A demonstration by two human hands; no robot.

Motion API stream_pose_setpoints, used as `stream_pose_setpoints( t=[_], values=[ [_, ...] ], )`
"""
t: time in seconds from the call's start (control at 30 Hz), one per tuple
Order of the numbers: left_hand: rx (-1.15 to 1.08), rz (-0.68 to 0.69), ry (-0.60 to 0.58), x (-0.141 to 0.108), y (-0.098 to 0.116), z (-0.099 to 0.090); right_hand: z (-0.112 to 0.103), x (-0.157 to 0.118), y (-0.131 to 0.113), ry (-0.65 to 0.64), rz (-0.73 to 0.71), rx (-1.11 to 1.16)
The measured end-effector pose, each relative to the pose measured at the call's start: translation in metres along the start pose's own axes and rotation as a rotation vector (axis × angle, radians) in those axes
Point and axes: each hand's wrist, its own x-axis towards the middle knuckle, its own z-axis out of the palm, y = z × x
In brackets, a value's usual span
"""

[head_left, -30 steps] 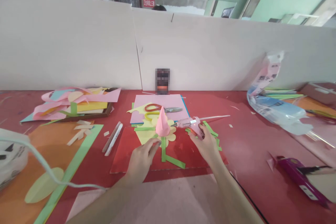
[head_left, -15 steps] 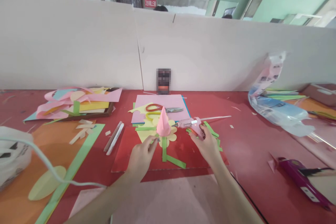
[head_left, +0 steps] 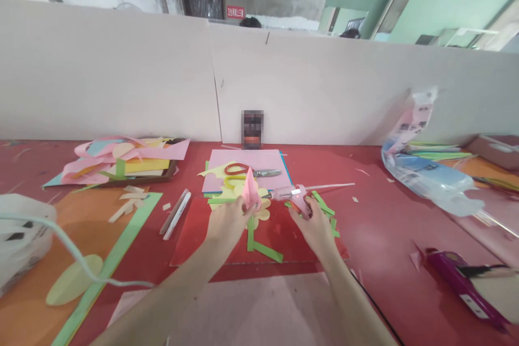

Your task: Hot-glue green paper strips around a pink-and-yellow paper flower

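Observation:
A pink paper cone (head_left: 251, 189) stands point up over a pale yellow flower-shaped cutout (head_left: 263, 212). Its lower edge is pinched in my left hand (head_left: 229, 221), whose fingertips partly cover it. My right hand (head_left: 315, 223) is wrapped around the handle of a pink hot glue gun (head_left: 286, 193). The gun's nozzle points left, close beside the cone; whether they touch I cannot tell. From its back a clear glue stick (head_left: 332, 186) sticks out. Below the cutout, green paper strips (head_left: 250, 233) lie on a red board (head_left: 203, 248).
Behind the cone, scissors (head_left: 267, 173) rest on pink paper (head_left: 214, 159). Two pens (head_left: 177, 213) lie left of the red board. Paper scraps (head_left: 133, 165) fill a tray at the back left. A plastic bag (head_left: 438, 178) and a purple power strip (head_left: 462, 286) are at the right.
My left hand has moved up and right onto the cone's lower edge and closed on it. The cone leans slightly left. My right hand still holds the glue gun in nearly the same spot.

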Motion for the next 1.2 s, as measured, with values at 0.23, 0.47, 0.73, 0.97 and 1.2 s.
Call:
stream_pose_setpoints(
  t=[0.23, 0.47, 0.73, 0.97, 1.2],
  values=[
    [-0.054, -0.008, -0.053, 0.004, 0.007, 0.002, -0.001, -0.001, -0.002, -0.016, -0.001, -0.012],
    [-0.007, 0.029, -0.05, 0.006, 0.003, 0.01, -0.003, -0.003, -0.003, -0.035, -0.016, 0.002],
    [0.064, 0.041, -0.066, -0.003, -0.001, 0.013, 0.0, -0.003, -0.002, -0.015, -0.039, -0.002],
    [0.09, 0.054, -0.094, -0.009, -0.004, 0.011, 0.003, -0.004, 0.002, -0.035, -0.071, 0.004],
    [0.084, 0.075, -0.141, -0.012, -0.004, 0.012, 0.008, -0.004, 0.004, -0.066, -0.072, 0.045]
  ],
)
